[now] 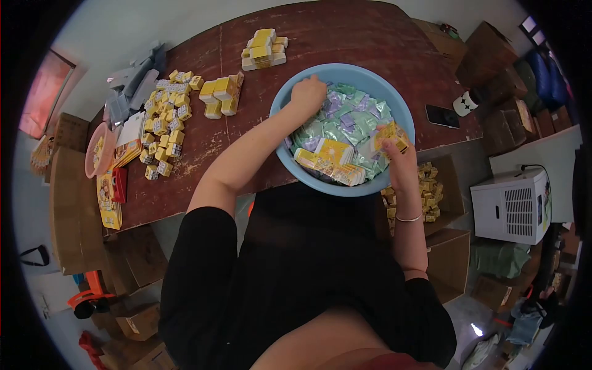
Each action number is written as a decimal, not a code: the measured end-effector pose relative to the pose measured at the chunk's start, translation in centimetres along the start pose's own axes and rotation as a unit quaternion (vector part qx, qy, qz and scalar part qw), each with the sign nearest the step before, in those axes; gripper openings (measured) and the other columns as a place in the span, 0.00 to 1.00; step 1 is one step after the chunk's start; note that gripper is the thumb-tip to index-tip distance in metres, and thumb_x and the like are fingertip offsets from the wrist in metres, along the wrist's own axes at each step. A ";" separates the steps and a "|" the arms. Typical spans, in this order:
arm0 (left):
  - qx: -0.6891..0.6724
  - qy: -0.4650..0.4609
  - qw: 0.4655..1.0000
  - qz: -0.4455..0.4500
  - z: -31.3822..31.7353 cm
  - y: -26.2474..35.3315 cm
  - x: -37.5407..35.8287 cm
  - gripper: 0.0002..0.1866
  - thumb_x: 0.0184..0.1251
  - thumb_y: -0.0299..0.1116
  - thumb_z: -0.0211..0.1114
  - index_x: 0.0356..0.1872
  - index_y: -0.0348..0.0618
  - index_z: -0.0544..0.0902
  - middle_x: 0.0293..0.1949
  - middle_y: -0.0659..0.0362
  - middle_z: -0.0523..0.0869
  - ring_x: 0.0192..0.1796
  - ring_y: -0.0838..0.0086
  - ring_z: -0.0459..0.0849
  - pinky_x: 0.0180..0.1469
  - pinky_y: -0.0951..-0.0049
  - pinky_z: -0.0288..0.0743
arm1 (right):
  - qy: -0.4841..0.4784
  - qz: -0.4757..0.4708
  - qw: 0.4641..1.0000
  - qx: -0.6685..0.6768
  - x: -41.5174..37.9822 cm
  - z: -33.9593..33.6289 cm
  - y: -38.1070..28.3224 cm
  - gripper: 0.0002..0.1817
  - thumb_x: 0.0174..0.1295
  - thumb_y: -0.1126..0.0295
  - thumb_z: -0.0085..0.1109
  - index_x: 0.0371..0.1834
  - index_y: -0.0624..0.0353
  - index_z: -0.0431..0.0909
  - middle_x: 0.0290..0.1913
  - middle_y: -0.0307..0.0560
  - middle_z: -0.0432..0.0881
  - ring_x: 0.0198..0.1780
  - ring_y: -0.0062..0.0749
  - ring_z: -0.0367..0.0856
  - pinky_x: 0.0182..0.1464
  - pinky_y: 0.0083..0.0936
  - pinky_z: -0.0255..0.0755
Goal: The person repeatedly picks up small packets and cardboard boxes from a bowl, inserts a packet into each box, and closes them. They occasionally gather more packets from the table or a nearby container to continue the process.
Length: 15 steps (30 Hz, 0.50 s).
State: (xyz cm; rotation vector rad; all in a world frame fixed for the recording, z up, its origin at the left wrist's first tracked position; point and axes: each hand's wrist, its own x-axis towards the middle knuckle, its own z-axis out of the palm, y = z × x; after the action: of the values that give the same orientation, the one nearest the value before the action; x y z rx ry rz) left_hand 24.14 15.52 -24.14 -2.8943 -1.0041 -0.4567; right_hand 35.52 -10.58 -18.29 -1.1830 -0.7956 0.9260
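Observation:
A light blue basin (404, 114) at the table's front edge is full of small shiny green and purple packets (345, 117). My left hand (309, 94) reaches into its upper left side; the fingers are curled down at the packets, and whatever they pinch is hidden. At the basin's right side, my right hand (401, 159) grips a small yellow printed box (390, 137), which looks unfolded at its upper end. A stack of flat yellow printed cartons (333, 160) lies on the packets at the near side of the basin, between my hands.
Yellow boxes (161, 126) are heaped on the dark red table (246, 132), with stacked carton bundles (222, 94) beside them. A pink bowl (100, 150) and a red stapler-like object (119, 185) sit left. A phone (442, 116) lies right. Below stands a cardboard box (453, 185) of yellow boxes.

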 end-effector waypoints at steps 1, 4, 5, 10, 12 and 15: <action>0.055 -0.018 0.998 0.011 0.0 -0.3 0.3 0.09 0.61 0.34 0.62 0.31 0.40 0.87 0.34 0.52 0.85 0.38 0.58 0.87 0.39 0.59 0.81 | 0.055 0.018 0.996 0.063 0.2 0.0 -0.1 0.20 0.62 0.75 0.61 0.57 0.64 0.73 0.48 0.44 0.81 0.46 0.25 0.80 0.47 0.23 0.75; 0.040 0.065 0.996 0.043 -0.7 -0.7 0.4 0.07 0.57 0.31 0.64 0.29 0.39 0.86 0.30 0.52 0.86 0.34 0.61 0.88 0.35 0.62 0.82 | 0.081 0.024 0.978 0.189 1.1 -1.5 1.3 0.23 0.63 0.78 0.58 0.62 0.63 0.68 0.51 0.46 0.79 0.46 0.28 0.80 0.45 0.25 0.75; 0.037 0.065 0.996 0.046 -2.1 -0.3 0.2 0.07 0.57 0.31 0.64 0.29 0.39 0.86 0.30 0.52 0.86 0.34 0.61 0.88 0.35 0.62 0.82 | 0.055 0.014 0.965 0.256 1.3 -2.2 2.1 0.24 0.63 0.79 0.57 0.63 0.62 0.66 0.52 0.46 0.78 0.46 0.29 0.80 0.43 0.26 0.75; -0.603 -0.022 0.785 -0.139 -10.8 4.4 -2.8 0.05 0.50 0.26 0.66 0.26 0.35 0.85 0.22 0.52 0.86 0.25 0.69 0.86 0.31 0.72 0.78 | 0.049 0.012 0.957 0.285 1.1 -1.0 3.8 0.26 0.62 0.83 0.54 0.64 0.59 0.64 0.53 0.45 0.77 0.49 0.29 0.78 0.42 0.24 0.74; -0.569 -0.019 0.815 -0.106 -11.5 6.4 -3.8 0.05 0.51 0.26 0.67 0.26 0.34 0.84 0.21 0.54 0.85 0.25 0.71 0.85 0.31 0.72 0.78 | 0.045 0.014 0.958 0.282 1.2 0.0 4.0 0.27 0.62 0.83 0.54 0.65 0.57 0.64 0.53 0.45 0.77 0.50 0.29 0.77 0.43 0.24 0.73; -0.503 0.015 0.864 -0.031 -10.4 8.7 -4.3 0.07 0.54 0.29 0.69 0.27 0.33 0.85 0.21 0.55 0.85 0.25 0.75 0.85 0.30 0.74 0.77 | 0.019 0.030 0.953 0.300 0.9 0.8 4.7 0.29 0.61 0.82 0.56 0.66 0.54 0.63 0.54 0.43 0.77 0.52 0.29 0.76 0.44 0.26 0.72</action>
State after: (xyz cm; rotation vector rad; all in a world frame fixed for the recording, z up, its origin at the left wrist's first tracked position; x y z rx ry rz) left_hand 23.50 4.66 -15.03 -3.6781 -1.0694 -1.3930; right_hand 34.35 -8.84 -22.69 -0.6891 -0.3982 1.0917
